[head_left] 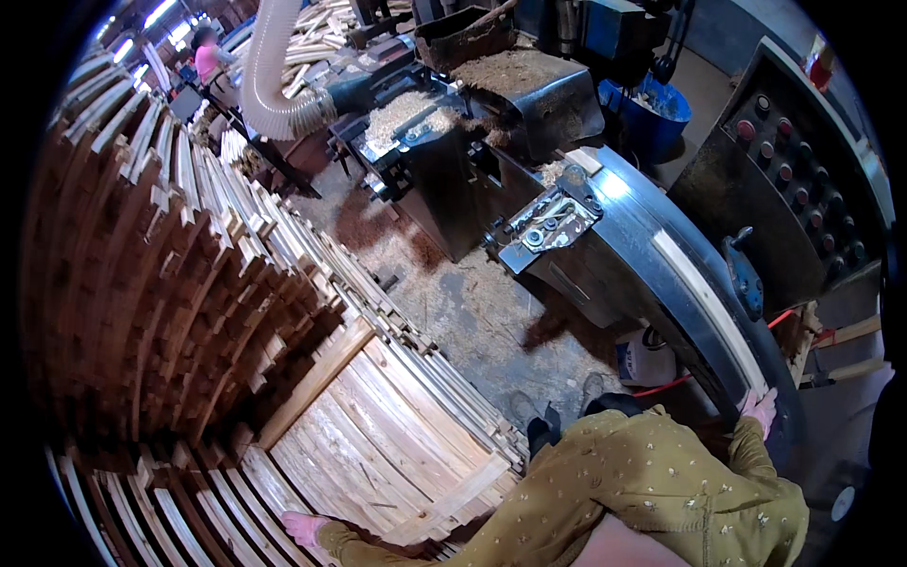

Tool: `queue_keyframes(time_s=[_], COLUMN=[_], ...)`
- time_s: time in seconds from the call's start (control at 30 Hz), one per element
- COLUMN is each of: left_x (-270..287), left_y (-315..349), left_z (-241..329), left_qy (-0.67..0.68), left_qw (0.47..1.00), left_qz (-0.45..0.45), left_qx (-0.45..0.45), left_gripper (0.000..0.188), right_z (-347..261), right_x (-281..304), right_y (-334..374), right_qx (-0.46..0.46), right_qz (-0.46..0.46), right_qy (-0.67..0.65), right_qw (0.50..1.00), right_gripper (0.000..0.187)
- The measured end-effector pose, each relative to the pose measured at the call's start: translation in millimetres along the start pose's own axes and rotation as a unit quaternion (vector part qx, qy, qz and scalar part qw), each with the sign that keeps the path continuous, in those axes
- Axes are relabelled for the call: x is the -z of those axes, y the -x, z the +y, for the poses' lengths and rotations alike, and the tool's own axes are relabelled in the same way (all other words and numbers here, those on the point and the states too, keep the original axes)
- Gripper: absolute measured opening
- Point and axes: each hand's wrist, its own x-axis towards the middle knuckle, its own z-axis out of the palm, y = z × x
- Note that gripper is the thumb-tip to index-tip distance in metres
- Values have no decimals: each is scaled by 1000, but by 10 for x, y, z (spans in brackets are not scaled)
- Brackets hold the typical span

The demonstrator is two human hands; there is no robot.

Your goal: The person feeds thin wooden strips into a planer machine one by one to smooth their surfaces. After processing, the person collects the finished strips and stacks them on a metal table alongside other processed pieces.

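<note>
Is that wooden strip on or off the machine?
On: the wooden strip lies along the metal bed, right hand at its near end.

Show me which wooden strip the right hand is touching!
The long pale strip on the machine's metal bed; its near end meets the right hand. The stacked strips lie to the left, away from that hand.

Saw the right hand (759, 411) touching the near end of a strip (704, 302) lying along the steel bed (635, 227). Left hand (304, 529) was by the boards (378, 439). Sawdust (408, 117) covered parts of the machine near the hose (263, 80).
</note>
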Motion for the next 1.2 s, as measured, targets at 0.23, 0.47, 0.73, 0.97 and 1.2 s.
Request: queue_keyframes(time_s=[0.23, 0.47, 0.73, 0.97, 1.2], left_x=[1062, 1365, 2412, 4272, 6082], left_y=[148, 479, 855, 2498, 4246], left_z=[857, 1209, 259, 944, 2060], left_qy=[163, 193, 166, 789, 798], left_qw=[964, 947, 925, 594, 268], left_qz=[-186, -168, -326, -125, -311], left_qx=[101, 192, -101, -96, -442], left_gripper=[52, 53, 55, 38, 46], right_z=[-2007, -3027, -2860, -2345, -1720], right_x=[47, 60, 159, 572, 225], right_y=[301, 855, 678, 911, -158], right_qx=[177, 311, 615, 686, 714], right_qz=[18, -61, -115, -427, -30], right_qy=[-177, -140, -60, -325, -432], right_qw=[968, 938, 778, 491, 550], right_gripper=[76, 76, 68, 84, 54])
